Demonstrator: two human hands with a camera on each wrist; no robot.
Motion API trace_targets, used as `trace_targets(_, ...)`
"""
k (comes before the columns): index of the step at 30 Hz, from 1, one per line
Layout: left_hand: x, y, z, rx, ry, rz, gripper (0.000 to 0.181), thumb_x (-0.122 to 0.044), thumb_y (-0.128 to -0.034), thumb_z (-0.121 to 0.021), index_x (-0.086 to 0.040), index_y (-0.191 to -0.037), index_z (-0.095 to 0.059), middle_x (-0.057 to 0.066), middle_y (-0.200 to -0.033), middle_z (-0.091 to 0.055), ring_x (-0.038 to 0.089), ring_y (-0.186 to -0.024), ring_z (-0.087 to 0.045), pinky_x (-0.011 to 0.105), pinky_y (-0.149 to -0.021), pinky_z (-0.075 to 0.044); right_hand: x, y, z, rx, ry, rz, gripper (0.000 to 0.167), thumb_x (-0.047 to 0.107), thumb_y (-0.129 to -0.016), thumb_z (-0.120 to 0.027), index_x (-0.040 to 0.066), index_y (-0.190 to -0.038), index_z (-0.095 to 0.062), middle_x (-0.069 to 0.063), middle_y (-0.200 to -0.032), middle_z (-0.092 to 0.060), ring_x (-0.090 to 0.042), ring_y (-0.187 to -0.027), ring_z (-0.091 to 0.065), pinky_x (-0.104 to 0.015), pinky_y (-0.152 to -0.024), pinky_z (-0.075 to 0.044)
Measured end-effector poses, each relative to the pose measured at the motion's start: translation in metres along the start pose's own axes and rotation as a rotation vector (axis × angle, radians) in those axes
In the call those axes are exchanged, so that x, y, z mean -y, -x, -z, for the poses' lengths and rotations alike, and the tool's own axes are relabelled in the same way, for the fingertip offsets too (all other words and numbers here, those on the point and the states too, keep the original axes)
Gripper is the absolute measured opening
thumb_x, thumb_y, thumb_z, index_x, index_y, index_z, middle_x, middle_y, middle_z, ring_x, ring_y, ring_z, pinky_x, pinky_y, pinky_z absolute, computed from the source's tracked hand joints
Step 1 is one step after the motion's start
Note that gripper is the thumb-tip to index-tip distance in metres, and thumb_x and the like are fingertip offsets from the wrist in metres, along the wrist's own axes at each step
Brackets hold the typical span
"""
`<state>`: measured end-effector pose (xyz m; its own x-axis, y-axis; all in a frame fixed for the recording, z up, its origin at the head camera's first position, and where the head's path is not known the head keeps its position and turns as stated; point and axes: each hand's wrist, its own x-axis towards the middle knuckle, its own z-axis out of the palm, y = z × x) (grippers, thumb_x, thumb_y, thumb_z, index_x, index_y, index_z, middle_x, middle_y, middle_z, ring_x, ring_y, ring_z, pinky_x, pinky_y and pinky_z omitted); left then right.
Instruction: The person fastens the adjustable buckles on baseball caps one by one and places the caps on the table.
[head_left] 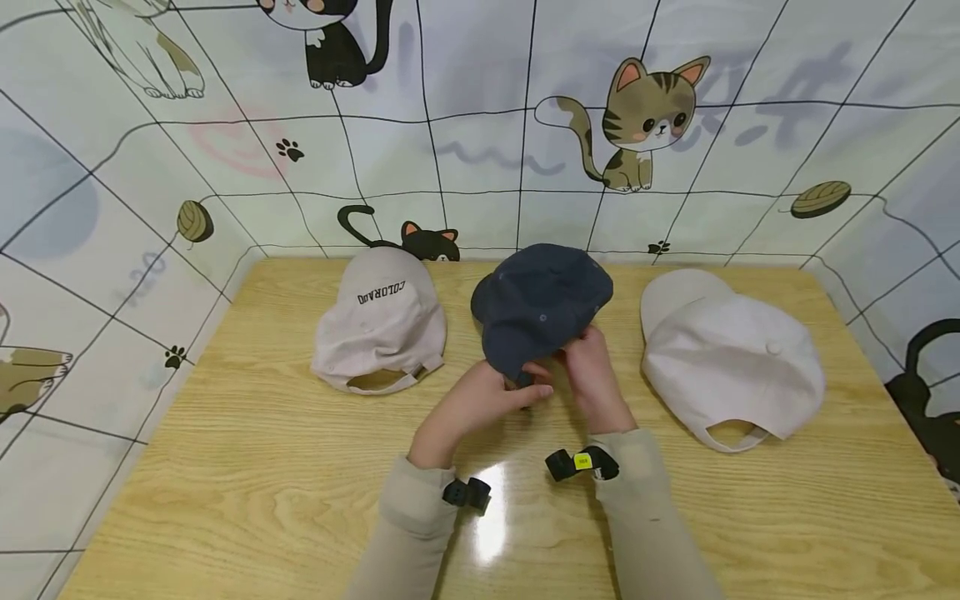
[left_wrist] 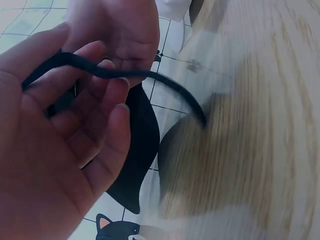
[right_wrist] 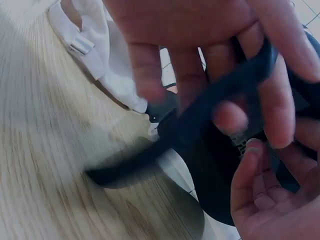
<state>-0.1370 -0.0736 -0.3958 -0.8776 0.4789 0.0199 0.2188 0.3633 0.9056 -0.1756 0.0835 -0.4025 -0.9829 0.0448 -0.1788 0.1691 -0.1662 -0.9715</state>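
Note:
A navy baseball cap (head_left: 546,300) is held up over the far middle of the table, its brim pointing left in the head view. My left hand (head_left: 487,404) is at the cap's near edge, with the dark back strap (left_wrist: 170,86) running between its thumb and curled fingers; one strap end hangs loose and blurred. Fingers of my right hand (head_left: 596,375) are curled at the cap's near right edge, partly hidden beneath it. In the right wrist view, the right hand (right_wrist: 280,200) has its thumb against the cap's inside, beside a pale label.
A pale cap (head_left: 382,317) lettered COLORADO lies to the left, and a plain pale cap (head_left: 735,354) lies to the right. Both rest on the wooden table (head_left: 247,483). A cat-print cloth (head_left: 480,158) stands along the table's back and sides.

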Motion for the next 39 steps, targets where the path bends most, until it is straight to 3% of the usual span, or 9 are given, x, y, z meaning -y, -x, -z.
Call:
trace_targets(6,0.001,-0.001,-0.005,0.083,-0.101,0.002,0.016,-0.032,-0.0821,-0.064,-0.021,-0.093,-0.064,-0.014,-0.087,-0.060,0.004,-0.081,-0.054,0.022,-0.073,-0.044,0.001,-0.001,0.005,-0.044,0.049,0.034,0.013,0.005,-0.084,-0.050,0.007,-0.089,-0.062,-0.001,-0.082,-0.057,-0.015,-0.075,-0.054,-0.028,-0.069,-0.047)
trace_targets(11,0.003,0.000,-0.003,0.013,-0.071,-0.014,0.018,-0.031,-0.0879,-0.056,-0.020,-0.099,-0.063,-0.011,-0.089,-0.060,0.007,-0.078,-0.056,0.023,-0.070,-0.046,0.004,-0.001,0.010,0.042,0.198,0.095,0.015,0.012,-0.086,-0.054,0.002,-0.089,-0.064,-0.006,-0.082,-0.060,-0.019,-0.075,-0.056,-0.038,-0.073,-0.048)
trace_targets(15,0.000,0.001,0.002,-0.098,0.115,-0.030,0.027,-0.032,-0.0927,-0.047,-0.018,-0.113,-0.058,0.005,-0.094,-0.060,0.021,-0.073,-0.059,0.034,-0.063,-0.050,0.011,0.001,0.016,0.202,0.468,0.148,0.026,0.025,-0.090,-0.053,0.002,-0.092,-0.065,-0.011,-0.084,-0.062,-0.024,-0.079,-0.058,-0.043,-0.075,-0.048)
trace_targets(17,-0.005,0.002,0.005,-0.147,0.289,-0.043,0.031,-0.030,-0.0944,-0.044,-0.014,-0.119,-0.054,0.014,-0.097,-0.058,0.030,-0.074,-0.059,0.043,-0.063,-0.050,0.016,0.003,0.018,0.270,0.615,0.186,0.029,0.032,-0.090,-0.052,0.007,-0.092,-0.067,-0.009,-0.084,-0.063,-0.023,-0.079,-0.058,-0.041,-0.073,-0.048)
trace_targets(21,-0.019,0.008,0.016,-0.229,0.586,-0.087,0.034,-0.021,-0.0983,-0.034,-0.003,-0.125,-0.045,0.024,-0.106,-0.053,0.040,-0.083,-0.055,0.052,-0.066,-0.047,0.024,0.008,0.020,0.279,0.750,0.296,0.031,0.042,-0.087,-0.053,0.016,-0.093,-0.069,0.001,-0.084,-0.064,-0.015,-0.077,-0.058,-0.034,-0.067,-0.047)
trace_targets(26,-0.029,0.015,0.027,-0.307,0.720,-0.124,0.035,-0.019,-0.0993,-0.028,-0.001,-0.125,-0.043,0.022,-0.110,-0.056,0.035,-0.081,-0.058,0.039,-0.062,-0.049,0.029,0.011,0.022,0.226,0.602,0.347,0.032,0.043,-0.084,-0.057,0.016,-0.096,-0.069,0.002,-0.086,-0.065,-0.019,-0.080,-0.060,-0.034,-0.070,-0.048)
trace_targets(30,-0.020,0.012,0.029,-0.321,0.742,-0.139,0.035,-0.025,-0.0986,-0.032,-0.005,-0.124,-0.045,0.018,-0.111,-0.058,0.029,-0.080,-0.061,0.036,-0.061,-0.048,0.028,0.010,0.023,0.246,0.445,0.318,0.030,0.036,-0.085,-0.059,0.010,-0.098,-0.066,-0.006,-0.087,-0.065,-0.029,-0.084,-0.060,-0.036,-0.074,-0.049)
trace_targets(36,-0.013,0.007,0.026,-0.352,0.644,-0.051,0.029,-0.017,-0.0927,-0.049,-0.003,-0.118,-0.051,0.014,-0.112,-0.056,0.030,-0.092,-0.058,0.039,-0.070,-0.048,0.025,0.011,0.014,0.339,0.085,0.239,0.024,0.022,-0.088,-0.057,0.001,-0.098,-0.060,-0.010,-0.086,-0.064,-0.024,-0.081,-0.062,-0.034,-0.074,-0.050)
trace_targets(39,-0.010,0.005,0.024,-0.321,0.509,0.042,0.031,-0.025,-0.0896,-0.055,-0.006,-0.114,-0.055,0.012,-0.106,-0.057,0.028,-0.092,-0.057,0.040,-0.074,-0.048,0.024,0.013,0.008,0.395,-0.094,0.177,0.018,0.017,-0.090,-0.054,0.002,-0.098,-0.059,-0.008,-0.085,-0.063,-0.021,-0.080,-0.062,-0.032,-0.075,-0.050)
